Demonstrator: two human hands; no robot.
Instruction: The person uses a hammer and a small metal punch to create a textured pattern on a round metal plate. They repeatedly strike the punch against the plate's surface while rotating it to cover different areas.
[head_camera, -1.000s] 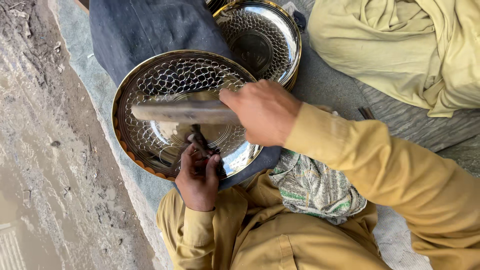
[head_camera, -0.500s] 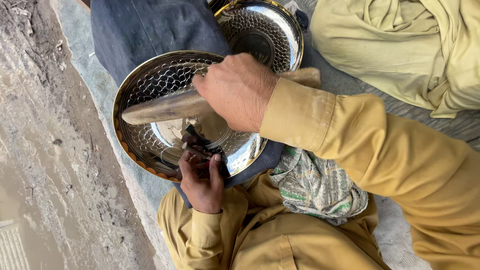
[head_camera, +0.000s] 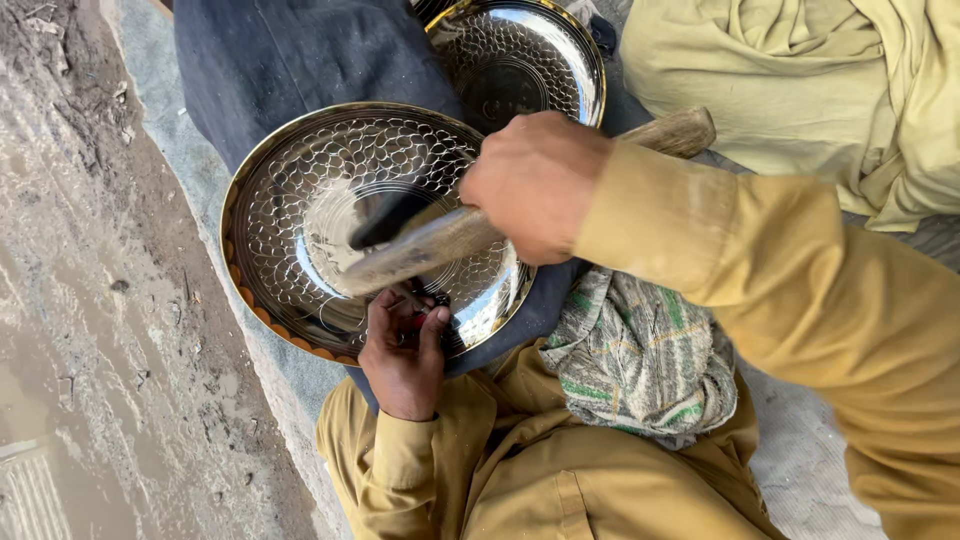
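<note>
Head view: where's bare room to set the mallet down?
Bare ground left of the near metal plate. Crowded elsewhere: second plate behind, yellow cloth right, left hand and patterned cloth by the lap. Right hand holds the mallet.

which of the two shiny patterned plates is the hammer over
The nearer, larger plate, where the left hand rests on its rim; the right hand holds the hammer over it. The other plate lies behind, untouched.

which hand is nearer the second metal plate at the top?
Right. The right hand grips the wooden mallet just below the second plate; the left hand rests on the near plate's lower rim, farther away.
</note>
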